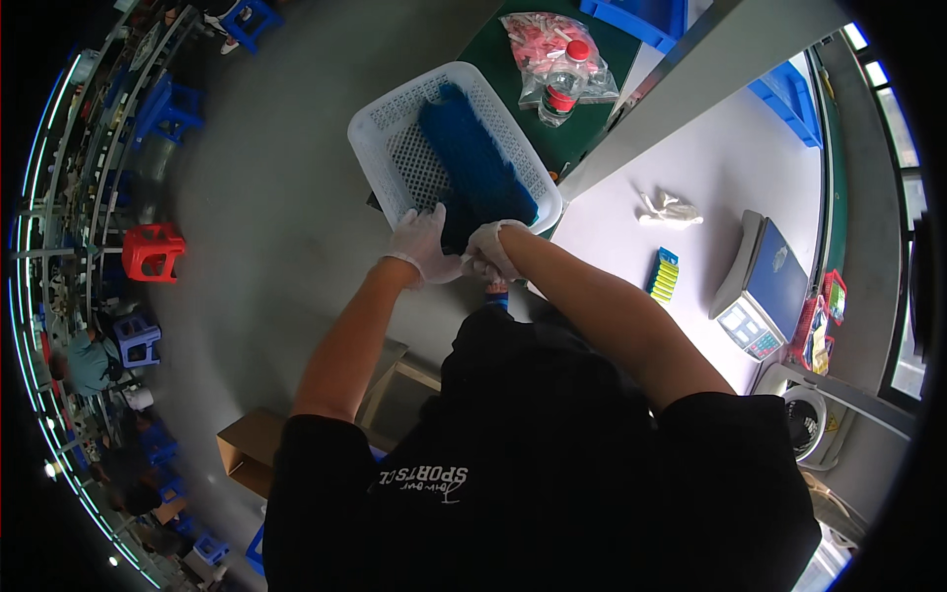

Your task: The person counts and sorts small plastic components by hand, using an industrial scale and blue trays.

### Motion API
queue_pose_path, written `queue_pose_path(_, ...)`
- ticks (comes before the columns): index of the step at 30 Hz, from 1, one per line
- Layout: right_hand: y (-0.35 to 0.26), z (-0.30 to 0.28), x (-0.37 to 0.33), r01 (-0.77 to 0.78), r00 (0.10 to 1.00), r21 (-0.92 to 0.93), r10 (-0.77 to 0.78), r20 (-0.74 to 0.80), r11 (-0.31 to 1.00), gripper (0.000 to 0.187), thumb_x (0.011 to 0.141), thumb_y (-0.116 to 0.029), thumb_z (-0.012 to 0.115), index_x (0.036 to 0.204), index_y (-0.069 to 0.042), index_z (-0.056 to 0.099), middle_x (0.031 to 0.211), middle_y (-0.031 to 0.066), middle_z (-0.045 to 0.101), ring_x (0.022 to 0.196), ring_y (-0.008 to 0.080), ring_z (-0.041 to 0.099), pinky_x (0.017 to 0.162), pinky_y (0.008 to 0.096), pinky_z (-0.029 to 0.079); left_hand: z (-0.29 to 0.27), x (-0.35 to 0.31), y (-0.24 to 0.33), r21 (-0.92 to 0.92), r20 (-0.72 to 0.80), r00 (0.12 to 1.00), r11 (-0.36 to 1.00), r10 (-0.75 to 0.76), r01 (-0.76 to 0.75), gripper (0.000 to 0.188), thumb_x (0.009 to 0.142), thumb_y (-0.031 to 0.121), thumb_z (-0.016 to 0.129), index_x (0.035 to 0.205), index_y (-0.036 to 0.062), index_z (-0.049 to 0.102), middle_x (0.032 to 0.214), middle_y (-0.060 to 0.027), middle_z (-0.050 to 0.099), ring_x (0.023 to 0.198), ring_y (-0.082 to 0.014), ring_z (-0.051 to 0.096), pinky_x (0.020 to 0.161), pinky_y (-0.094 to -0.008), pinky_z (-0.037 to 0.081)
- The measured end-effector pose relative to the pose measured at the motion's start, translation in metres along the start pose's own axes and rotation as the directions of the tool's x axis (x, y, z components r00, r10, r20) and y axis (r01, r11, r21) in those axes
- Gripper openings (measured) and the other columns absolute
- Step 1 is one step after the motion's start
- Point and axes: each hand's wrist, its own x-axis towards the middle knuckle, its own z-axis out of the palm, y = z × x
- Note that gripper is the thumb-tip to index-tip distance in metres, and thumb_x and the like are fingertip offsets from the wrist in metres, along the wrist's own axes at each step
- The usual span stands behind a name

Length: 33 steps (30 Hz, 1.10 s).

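Left hand (422, 245) and right hand (498, 247), curled, grip unclear, apparently gather blue material (467, 148) in an upper-centre basket (377, 148), next needing steady fingers.

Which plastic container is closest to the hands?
The white perforated basket: the left hand and right hand are at its near edge, while the blue trays sit farther away.

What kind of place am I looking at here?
Probably a factory or workshop floor. A long, cluttered workbench runs down the left side, with plastic stools near it, including a red stool. On the right, a weighing scale stands on a white table.
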Motion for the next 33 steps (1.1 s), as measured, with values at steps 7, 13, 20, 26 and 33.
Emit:
queue_pose_path(7, 0.005, 0.021, -0.021, 0.145, 0.989, 0.493, -0.145, -0.038, 0.858, 0.027, 0.091, -0.02, 0.041, 0.077, -0.003, 0.056, 0.05, -0.0046, 0.042, 0.037, 0.0039, 0.037, 0.033, 0.0136, 0.028, -0.002, 0.001, 0.004, -0.045, 0.018, 0.999, 0.998, -0.047, 0.048, 0.108, 0.067, 0.063, 0.062, 0.137, -0.0099, 0.024, 0.122, -0.023, 0.053, 0.119, -0.0281, 0.049, 0.109, -0.0369, 0.025)
queue_pose_path(13, 0.005, 0.008, -0.006, 0.122, 0.984, 0.475, -0.169, 0.058, 0.872, 0.024, 0.09, -0.021, 0.042, 0.07, -0.01, 0.051, 0.047, -0.0068, 0.039, 0.035, 0.003, 0.033, 0.032, 0.0146, 0.028, -0.002, 0.009, 0.016, 0.004, -0.026, 0.994, 0.994, -0.107, 0.107, 0.104, 0.067, 0.059, 0.065, 0.135, -0.0104, 0.028, 0.112, -0.0201, 0.059, 0.112, -0.025, 0.054, 0.107, -0.0362, 0.027)
queue_pose_path(20, 0.008, 0.008, -0.011, 0.17, 0.978, 0.479, -0.208, 0.027, 0.861, 0.019, 0.087, -0.019, 0.047, 0.074, -0.005, 0.053, 0.052, -0.0027, 0.038, 0.034, 0.0064, 0.033, 0.03, 0.0218, 0.023, 0.024, 0.021, 0.026, 0.094, -0.281, 0.945, 0.975, -0.167, 0.2, 0.063, 0.068, 0.043, 0.071, 0.109, -0.0008, 0.05, 0.091, -0.0121, 0.064, 0.094, -0.0232, 0.062, 0.101, -0.0367, 0.033)
queue_pose_path(26, 0.027, 0.028, -0.063, 0.225, 0.559, -0.724, -0.695, -0.452, 0.652, 0.025, 0.077, -0.016, 0.061, 0.099, -0.007, 0.056, 0.075, 0.0054, 0.055, 0.067, 0.0196, 0.054, 0.056, 0.0287, 0.044, 0.031, 0.025, 0.022, 0.072, -0.257, 0.941, 0.967, -0.218, 0.244, 0.027, 0.072, 0.028, 0.068, 0.087, 0.0085, 0.058, 0.084, -0.0088, 0.065, 0.084, -0.0205, 0.065, 0.093, -0.0353, 0.038)
queue_pose_path(33, 0.033, 0.015, -0.082, -0.231, 0.248, -0.961, -0.946, -0.208, 0.151, 0.045, 0.089, -0.033, 0.054, 0.133, -0.026, 0.047, 0.14, 0.0093, 0.038, 0.132, 0.0298, 0.032, 0.108, 0.0458, 0.024, 0.009, 0.01, 0.03, -0.056, -0.265, 0.939, 0.975, -0.221, 0.214, 0.035, 0.07, 0.027, 0.073, 0.092, 0.0036, 0.06, 0.091, -0.0171, 0.065, 0.091, -0.0308, 0.062, 0.084, -0.0369, 0.044)
